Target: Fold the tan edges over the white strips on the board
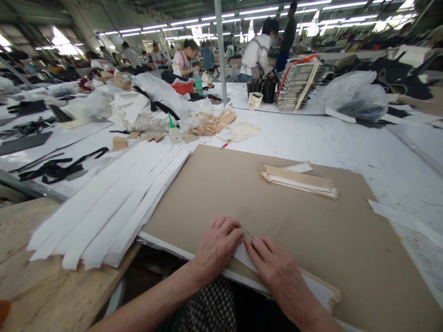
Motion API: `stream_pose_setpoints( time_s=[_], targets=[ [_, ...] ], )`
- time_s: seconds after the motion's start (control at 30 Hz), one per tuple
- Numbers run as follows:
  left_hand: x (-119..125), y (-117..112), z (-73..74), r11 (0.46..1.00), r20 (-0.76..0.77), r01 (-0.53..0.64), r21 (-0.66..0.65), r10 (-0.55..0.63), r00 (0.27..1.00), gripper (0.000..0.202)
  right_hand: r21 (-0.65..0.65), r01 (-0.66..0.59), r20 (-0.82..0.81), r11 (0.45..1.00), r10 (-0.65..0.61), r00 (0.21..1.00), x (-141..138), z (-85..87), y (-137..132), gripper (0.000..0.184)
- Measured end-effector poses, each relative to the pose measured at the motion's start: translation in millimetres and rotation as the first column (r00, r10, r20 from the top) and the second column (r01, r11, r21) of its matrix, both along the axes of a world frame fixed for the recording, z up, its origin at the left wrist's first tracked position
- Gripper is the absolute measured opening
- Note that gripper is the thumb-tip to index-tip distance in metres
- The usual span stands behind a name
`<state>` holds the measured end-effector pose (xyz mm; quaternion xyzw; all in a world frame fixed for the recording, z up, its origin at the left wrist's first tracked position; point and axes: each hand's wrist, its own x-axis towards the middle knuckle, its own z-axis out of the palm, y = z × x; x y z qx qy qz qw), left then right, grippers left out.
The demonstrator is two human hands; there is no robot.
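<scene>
A tan strip with a white facing point(316, 291) lies along the near edge of a brown board point(207, 184). My left hand point(219, 244) is closed at the strip's left end, its fingers curled down over it. Close beside it, my right hand point(277, 272) pinches the same strip, thumb and fingers pressed together. The fingertips nearly meet, and they hide that end of the strip. Farther back on the board rests a small stack of similar tan and white strips point(299, 180).
Long white strips point(110, 198) lie fanned out on the left, over a wooden surface point(20, 230). Behind the board are a glue bottle with a green nozzle point(174, 131), tan scraps point(209, 124) and a strapped stack point(297, 85). A metal post point(220, 55) rises there. Several people work farther back.
</scene>
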<state>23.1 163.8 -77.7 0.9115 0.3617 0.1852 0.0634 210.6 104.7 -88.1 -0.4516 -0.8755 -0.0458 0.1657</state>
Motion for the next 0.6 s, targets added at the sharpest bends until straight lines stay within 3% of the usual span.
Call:
stream_pose_setpoints(
  time_s=[0.13,0.3,0.47,0.6],
  targets=[
    [2,-11,2.9,0.994,-0.164,0.112,0.001,-0.110,0.980,0.018,0.019,0.025,-0.047,1.000,-0.024,0.999,2,-2.7,1,0.023],
    [4,-22,4.1,0.994,-0.245,0.108,0.019,-0.100,0.964,0.024,0.008,0.080,-0.088,0.997,-0.079,0.993,23,-9.0,-3,0.023],
    [6,-18,4.4,0.996,-0.203,0.063,-0.059,-0.074,0.976,0.031,-0.082,0.085,-0.194,0.993,-0.100,0.976,51,-14.9,-16,0.024],
    [11,-16,4.1,0.986,-0.123,0.105,-0.126,-0.121,0.985,0.035,-0.168,0.066,-0.235,0.984,-0.104,0.966,64,-15.4,-27,0.024]
  ],
)
